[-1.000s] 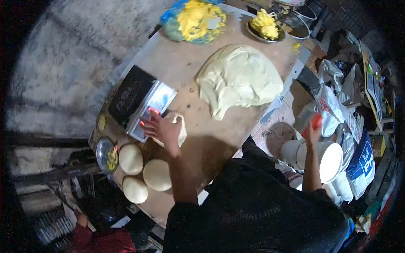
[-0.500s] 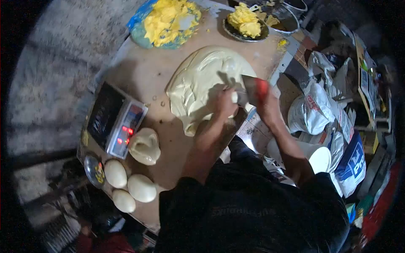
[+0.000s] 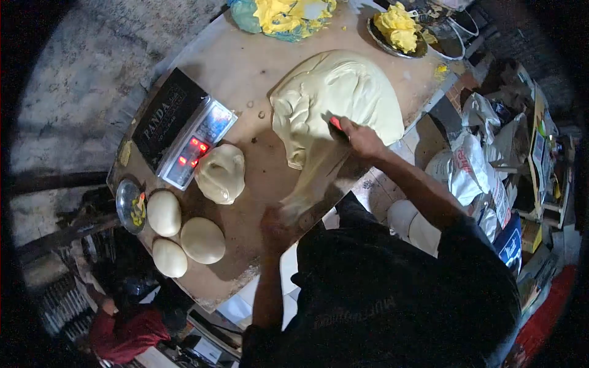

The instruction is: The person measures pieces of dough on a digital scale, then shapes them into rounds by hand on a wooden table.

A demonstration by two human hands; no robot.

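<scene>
A large pale mass of dough [image 3: 343, 92] lies spread on the work table. My right hand [image 3: 365, 141] grips the red handle of a dough scraper [image 3: 335, 123] at the near edge of the mass; its blade is hidden. Lower left, near the table's front edge, my left hand [image 3: 276, 224] is smeared by motion, closed on the end of a stretched strip of dough [image 3: 316, 175]. The strip runs back toward the mass under my right hand. Beside a digital scale [image 3: 199, 141] with red digits sits a loose dough lump [image 3: 221, 175].
Several smooth dough balls [image 3: 203, 240] rest at the table's left corner, near a small clear bowl [image 3: 130, 207] with yellow bits. Yellow fat [image 3: 288, 18] lies on plastic at the back, with more on a dish [image 3: 399, 30]. Bags [image 3: 472, 168] stand at right. Another person's red sleeve [image 3: 129, 334] shows lower left.
My left hand has moved down and left, drawing out a strip of dough. My right hand has brought the scraper down onto the dough's near edge. The view has shifted.
</scene>
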